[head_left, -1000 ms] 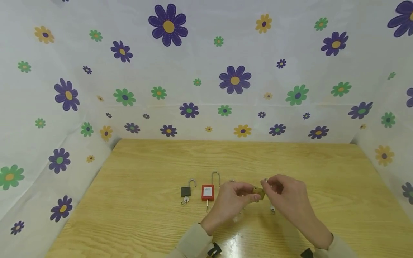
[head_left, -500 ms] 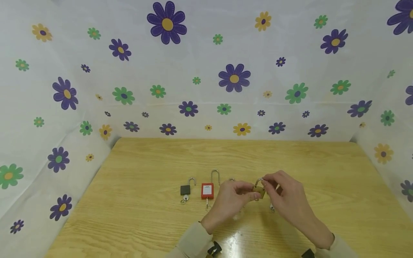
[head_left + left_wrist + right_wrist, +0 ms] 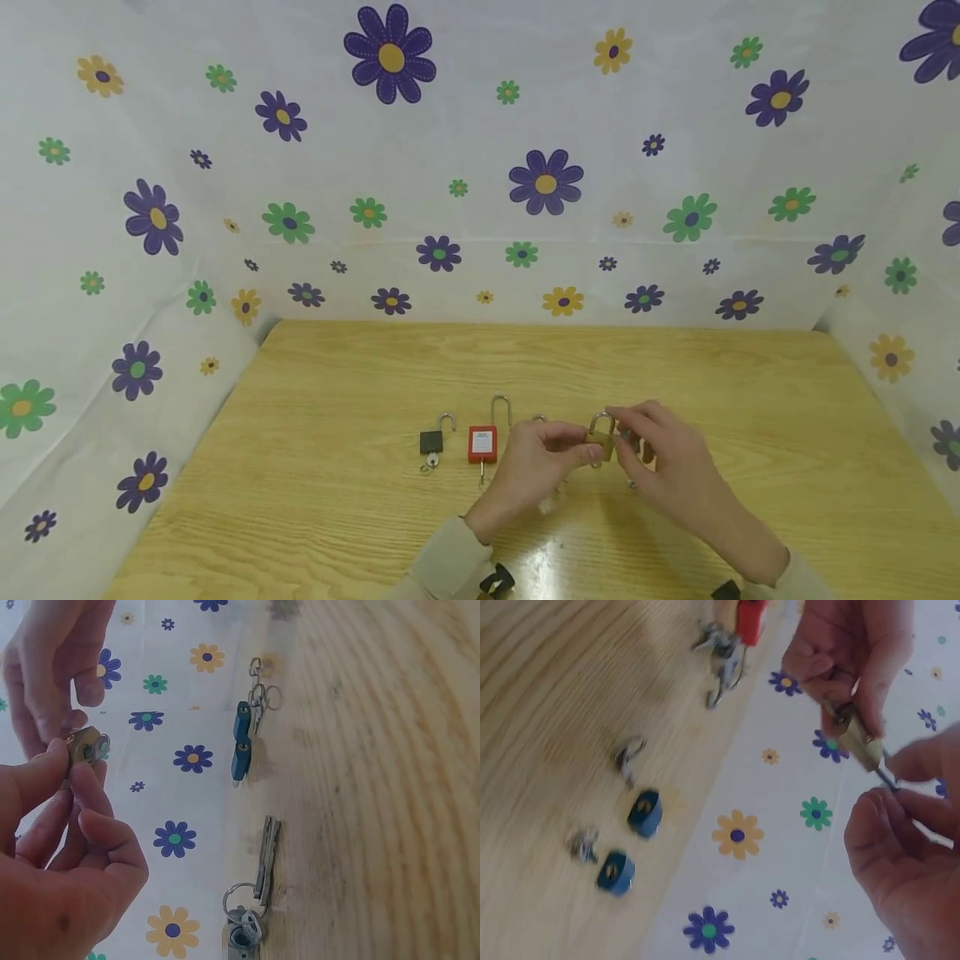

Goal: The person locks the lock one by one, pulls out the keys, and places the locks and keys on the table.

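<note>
Between both hands, above the table, is a small brass padlock (image 3: 600, 448) with its silver shackle raised. My left hand (image 3: 534, 468) pinches the brass body between thumb and fingers. My right hand (image 3: 667, 467) has thumb and fingertips at the shackle's right side; in the right wrist view they pinch the shackle (image 3: 886, 778). The keyhole end of the body (image 3: 855, 735) faces the wrist cameras. A small silver piece (image 3: 100, 747) shows at that end in the left wrist view; whether it is a key I cannot tell.
Left of the hands lie a black padlock (image 3: 431, 442) and a red padlock (image 3: 482, 446), both with shackles unlocked and keys attached. Another shackle (image 3: 539, 417) peeks from behind my left hand. Two blue padlocks (image 3: 645, 814) with keys lie on the wooden table (image 3: 337, 533).
The brass padlock's shackle has come into view, swung round above the body. My right hand's fingers have shifted along it to the right side, while my left hand stays nearly still.
</note>
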A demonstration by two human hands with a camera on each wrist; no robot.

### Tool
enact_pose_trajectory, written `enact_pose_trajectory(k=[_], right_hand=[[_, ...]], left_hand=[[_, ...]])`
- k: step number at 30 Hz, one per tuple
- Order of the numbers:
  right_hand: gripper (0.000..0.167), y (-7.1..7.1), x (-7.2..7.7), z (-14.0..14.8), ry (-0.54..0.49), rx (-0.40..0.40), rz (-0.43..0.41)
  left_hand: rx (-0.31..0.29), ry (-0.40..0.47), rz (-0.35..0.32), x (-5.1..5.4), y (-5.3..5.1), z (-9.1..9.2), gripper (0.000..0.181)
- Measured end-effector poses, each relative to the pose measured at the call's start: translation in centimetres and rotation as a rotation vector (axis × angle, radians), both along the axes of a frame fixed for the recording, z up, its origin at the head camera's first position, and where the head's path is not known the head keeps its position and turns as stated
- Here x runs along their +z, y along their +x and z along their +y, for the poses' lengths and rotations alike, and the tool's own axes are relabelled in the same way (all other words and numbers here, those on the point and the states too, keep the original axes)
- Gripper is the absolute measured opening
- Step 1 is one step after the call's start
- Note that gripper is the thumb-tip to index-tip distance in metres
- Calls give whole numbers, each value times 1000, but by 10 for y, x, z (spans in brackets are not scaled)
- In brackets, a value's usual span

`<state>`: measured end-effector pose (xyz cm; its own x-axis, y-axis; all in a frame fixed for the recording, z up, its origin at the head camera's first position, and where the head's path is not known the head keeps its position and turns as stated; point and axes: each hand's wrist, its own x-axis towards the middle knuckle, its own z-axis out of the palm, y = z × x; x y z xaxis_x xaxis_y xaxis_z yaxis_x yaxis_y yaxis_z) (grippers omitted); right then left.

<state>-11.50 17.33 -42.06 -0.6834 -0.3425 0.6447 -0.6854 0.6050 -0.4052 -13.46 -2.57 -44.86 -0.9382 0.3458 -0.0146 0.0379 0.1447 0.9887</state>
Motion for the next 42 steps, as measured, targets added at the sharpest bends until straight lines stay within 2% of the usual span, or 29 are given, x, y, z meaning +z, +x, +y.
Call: enact_pose_trajectory(k=[5, 11, 18, 27, 35, 42], right_hand=[[74, 1, -3, 9, 180, 78, 72], [88, 0, -3, 13, 298, 95, 128], [80, 0, 0, 12, 331, 75, 171], [60, -1, 0, 13, 338, 69, 188], [53, -2, 0, 18, 383, 79, 216], [54, -3, -1, 22, 393, 107, 221]], left_hand=[[17, 8, -63, 1, 1, -1, 20], [10, 17, -67, 1, 2, 0, 18], [3, 26, -86, 1, 4, 3, 17], [-7, 27, -68, 1, 4, 6, 19], [-17, 18, -45, -2, 6, 12, 22], [-30, 19, -47, -1, 9, 15, 22]])
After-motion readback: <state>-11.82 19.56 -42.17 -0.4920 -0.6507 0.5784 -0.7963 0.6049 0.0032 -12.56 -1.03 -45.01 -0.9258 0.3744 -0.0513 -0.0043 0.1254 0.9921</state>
